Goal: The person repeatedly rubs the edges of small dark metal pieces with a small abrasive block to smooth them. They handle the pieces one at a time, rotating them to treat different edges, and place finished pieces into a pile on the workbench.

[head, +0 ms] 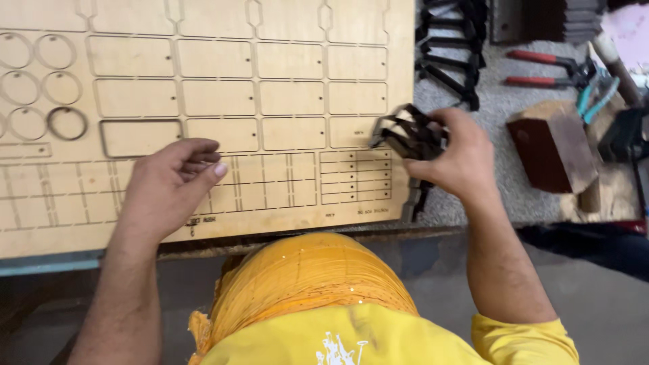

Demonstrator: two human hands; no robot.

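Yellow cloth is bunching right under me while my left hand is hovering, fingers curled loosely and gripping nothing, over the cut plywood sheet near its front edge. My right hand is clamping a bundle of dark cut pieces at the sheet's front right corner, their long axis tilting up toward the sheet. Red-handled pliers are lying well apart, toward the worktop's far right corner.

Grey workbench: laser-cut plywood sheet, wooden block, red-handled pliers, black cut pieces.
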